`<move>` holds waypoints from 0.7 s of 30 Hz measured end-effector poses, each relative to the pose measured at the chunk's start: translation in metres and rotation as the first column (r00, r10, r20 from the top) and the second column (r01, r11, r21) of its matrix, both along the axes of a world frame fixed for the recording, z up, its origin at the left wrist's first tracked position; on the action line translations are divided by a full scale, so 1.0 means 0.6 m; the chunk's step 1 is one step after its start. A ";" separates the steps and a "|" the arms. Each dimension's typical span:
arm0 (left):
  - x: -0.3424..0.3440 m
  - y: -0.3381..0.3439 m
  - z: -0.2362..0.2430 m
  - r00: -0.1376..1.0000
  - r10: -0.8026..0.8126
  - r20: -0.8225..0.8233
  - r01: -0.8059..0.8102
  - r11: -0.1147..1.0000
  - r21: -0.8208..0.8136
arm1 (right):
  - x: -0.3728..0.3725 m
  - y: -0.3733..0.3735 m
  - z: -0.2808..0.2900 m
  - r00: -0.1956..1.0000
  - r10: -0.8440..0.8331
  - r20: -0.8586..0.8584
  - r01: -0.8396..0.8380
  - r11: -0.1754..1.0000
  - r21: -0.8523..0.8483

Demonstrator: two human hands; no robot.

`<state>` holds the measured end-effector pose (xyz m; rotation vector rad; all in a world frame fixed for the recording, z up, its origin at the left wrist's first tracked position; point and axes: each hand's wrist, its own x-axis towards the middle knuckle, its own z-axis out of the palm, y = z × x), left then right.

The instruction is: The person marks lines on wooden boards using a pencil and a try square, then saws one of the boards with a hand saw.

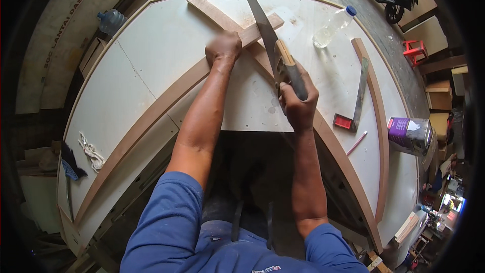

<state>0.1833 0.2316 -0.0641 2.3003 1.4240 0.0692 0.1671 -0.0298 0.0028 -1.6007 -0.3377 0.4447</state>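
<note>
My right hand (301, 98) is wrapped around the handle of a handsaw (259, 17), its blade slanting up and away to the left. The blade crosses a long wooden board (172, 95) near that board's far end. My left hand (224, 46) is closed on the same board, left of the blade. Beneath it runs a second long wooden board (212, 14), and the two form an X on the white table (146, 50). Whether the saw teeth are biting into the wood cannot be made out.
Right of the saw are a clear bottle (331, 30) with a blue cap, a flat metal strip with a red block (345, 122), a pink pencil (357, 142), a shorter wooden strip (378, 116) and a purple-and-white can (408, 132). A white cloth (92, 152) lies at left.
</note>
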 end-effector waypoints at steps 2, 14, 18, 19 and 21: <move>0.000 -0.003 -0.002 1.000 -0.012 0.004 0.012 1.000 0.008 | -0.036 -0.044 0.013 0.974 0.024 0.226 -0.003 0.995 -0.096; 0.001 0.000 -0.004 0.999 -0.014 0.034 0.013 1.000 0.020 | -0.013 -0.002 0.020 0.994 -0.020 0.106 0.024 0.999 -0.035; -0.002 -0.005 0.002 1.000 -0.019 0.023 0.019 1.000 -0.003 | -0.039 -0.049 0.023 0.984 0.014 0.177 -0.007 0.999 -0.044; -0.004 -0.006 0.003 0.999 -0.020 0.040 0.019 1.000 0.014 | -0.061 -0.077 0.038 0.982 0.001 0.188 0.024 0.991 -0.133; -0.003 -0.005 0.003 1.000 -0.015 0.024 0.015 1.000 -0.005 | -0.132 -0.151 0.078 0.994 -0.037 0.105 0.058 0.978 -0.198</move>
